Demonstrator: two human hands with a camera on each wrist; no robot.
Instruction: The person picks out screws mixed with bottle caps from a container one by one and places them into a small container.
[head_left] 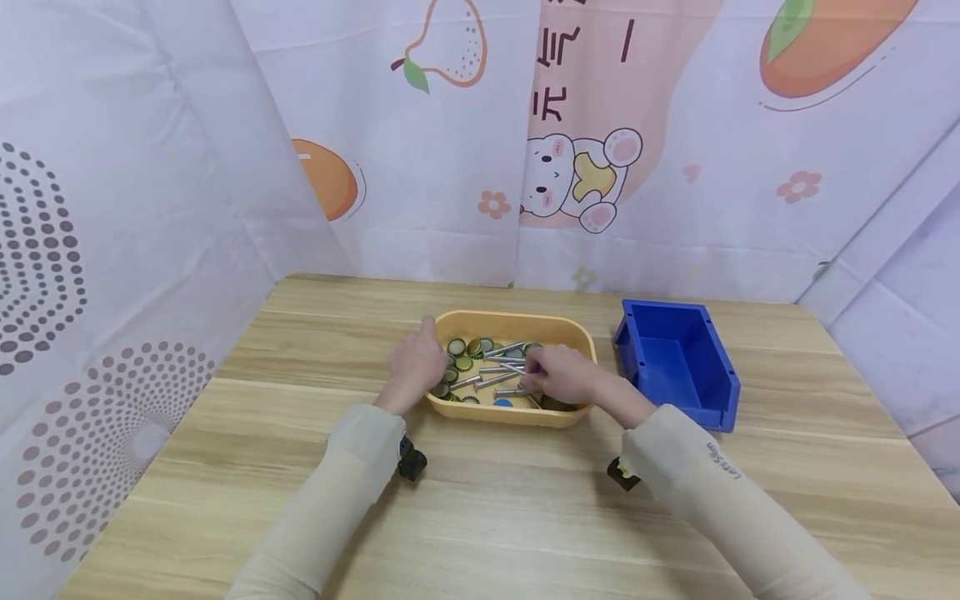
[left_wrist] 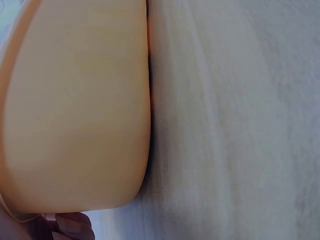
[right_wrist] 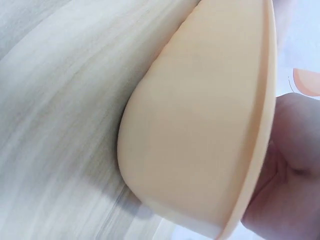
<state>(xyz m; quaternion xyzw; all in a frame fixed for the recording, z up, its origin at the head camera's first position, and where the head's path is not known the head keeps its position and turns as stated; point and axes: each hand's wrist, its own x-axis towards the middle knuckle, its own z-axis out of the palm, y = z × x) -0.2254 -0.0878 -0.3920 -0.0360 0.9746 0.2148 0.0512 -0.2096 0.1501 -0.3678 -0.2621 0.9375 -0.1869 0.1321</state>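
Writing: right sleeve (head_left: 720,508), behind the right fingers, carries small dark lettering, too small to read surely. Curtain (head_left: 435,167) beyond both hands: large characters 元气 turned sideways, one long stroke beside them, another character cut off by the top edge.

Left hand (head_left: 417,362): at the tray's left end, fingers curled round the rim, gripping it; fingertips show under the rim in the left wrist view. Right hand (head_left: 562,372): reaching into the tray's right part, fingers bent downward over the bolts. Cannot tell whether they pinch one; in the right wrist view the tray wall hides the fingertips.

Counts: one tan tray (head_left: 517,417), between the two hands, on the wooden table (head_left: 510,517). Bolts (head_left: 491,381), at least six, silvery, just left of the right fingertips, some ends hidden under that hand. Bottle caps (head_left: 464,364), at least eight, mostly just right of the left fingers, overlapping; exact number unclear. One blue disc (head_left: 503,403), nearer the wearer than the right fingertips. One blue bin (head_left: 667,367), right of the right fingers, apart from the tray.
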